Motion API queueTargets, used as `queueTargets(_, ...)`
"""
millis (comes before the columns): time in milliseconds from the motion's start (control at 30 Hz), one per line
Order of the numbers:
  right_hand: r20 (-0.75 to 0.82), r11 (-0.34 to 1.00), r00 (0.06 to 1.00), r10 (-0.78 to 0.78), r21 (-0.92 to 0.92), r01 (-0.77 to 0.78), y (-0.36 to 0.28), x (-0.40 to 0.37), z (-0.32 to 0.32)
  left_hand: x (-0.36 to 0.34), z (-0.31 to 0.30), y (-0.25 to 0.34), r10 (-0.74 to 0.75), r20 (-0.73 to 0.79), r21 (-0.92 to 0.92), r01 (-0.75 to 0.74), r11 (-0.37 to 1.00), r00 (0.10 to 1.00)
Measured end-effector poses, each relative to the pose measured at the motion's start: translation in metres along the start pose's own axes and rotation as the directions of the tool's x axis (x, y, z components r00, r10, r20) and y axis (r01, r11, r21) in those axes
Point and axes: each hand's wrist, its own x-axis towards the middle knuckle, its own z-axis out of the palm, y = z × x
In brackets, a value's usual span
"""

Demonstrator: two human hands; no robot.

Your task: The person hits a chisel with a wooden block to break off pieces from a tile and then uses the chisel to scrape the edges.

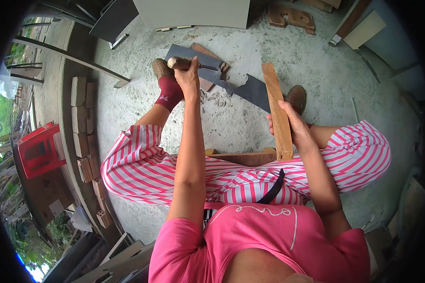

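My left hand (188, 81) is closed around the wooden handle (178, 63) of a tool whose dark metal part points to the right. Under the tool on the floor lies a dark flat sheet (254, 89) with a ragged notch in its edge, over a brown board piece (206, 86). My right hand (295, 125) grips a long wooden block (275, 108), its thumb on the near face. The block's near end is by my lap, and its far end reaches over the sheet's right part. The exact shape of the tool's tip is hard to make out.
My feet rest on the concrete floor (222, 125) on both sides of the sheet. A low wooden seat (243, 158) shows between my legs. Bricks (79, 118) and a red plastic stool (41, 150) are at the left. Pale panels (193, 13) and wood scraps (290, 18) lie ahead.
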Motion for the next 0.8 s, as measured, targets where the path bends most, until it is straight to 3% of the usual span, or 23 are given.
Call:
queueTargets(67, 0.012, 1.0, 1.0, 0.002, -0.002, -0.002, -0.008, -0.005, 0.006, -0.005, 0.006, -0.003, 0.013, -0.025, 0.111, -0.01, 0.994, 1.0)
queueTargets(167, 0.039, 0.984, 0.991, -0.124, -0.124, 0.128, -0.017, -0.014, 0.016, -0.018, 0.016, 0.012, 0.015, -0.012, 0.207, -0.012, 0.978, 1.0)
queueTargets(233, 0.051, 0.955, 0.974, -0.222, -0.187, 0.228, -0.018, -0.016, 0.02, -0.017, 0.016, 0.006, 0.027, -0.016, 0.203, -0.023, 0.979, 1.0)
queueTargets(300, 0.063, 0.963, 0.979, -0.192, -0.181, 0.2, -0.016, -0.011, 0.017, -0.014, 0.016, 0.002, 0.041, -0.02, 0.192, -0.037, 0.981, 0.999)
queueTargets(400, 0.082, 0.968, 0.983, -0.161, -0.179, 0.174, -0.014, -0.01, 0.019, -0.011, 0.021, -0.005, 0.031, -0.051, 0.073, -0.027, 0.997, 0.998)
queueTargets(467, 0.09, 0.967, 0.983, -0.159, -0.186, 0.173, -0.011, -0.011, 0.02, -0.006, 0.03, -0.013, -0.132, -0.161, -0.44, 0.049, 0.896, 0.978)
queueTargets(500, 0.082, 0.964, 0.982, -0.169, -0.193, 0.182, -0.009, -0.011, 0.02, -0.006, 0.031, -0.008, -0.135, -0.162, -0.445, 0.05, 0.894, 0.978)
queueTargets(567, 0.071, 0.961, 0.982, -0.174, -0.203, 0.185, -0.006, -0.011, 0.02, -0.004, 0.03, 0.003, -0.04, -0.148, -0.435, -0.029, 0.9, 0.988)
queueTargets(600, 0.055, 0.959, 0.983, -0.176, -0.215, 0.183, -0.007, -0.011, 0.018, 0.002, 0.025, 0.007, 0.004, -0.145, -0.31, -0.05, 0.949, 0.989)
queueTargets(700, 0.018, 0.961, 0.984, -0.175, -0.212, 0.175, -0.006, -0.004, 0.015, 0.007, 0.009, 0.016, -0.043, -0.04, -0.184, 0.035, 0.982, 0.998)
queueTargets(800, -0.007, 0.964, 0.984, -0.177, -0.204, 0.172, -0.009, 0.0, 0.019, 0.007, 0.003, 0.008, -0.036, -0.046, -0.05, 0.034, 0.998, 0.998)
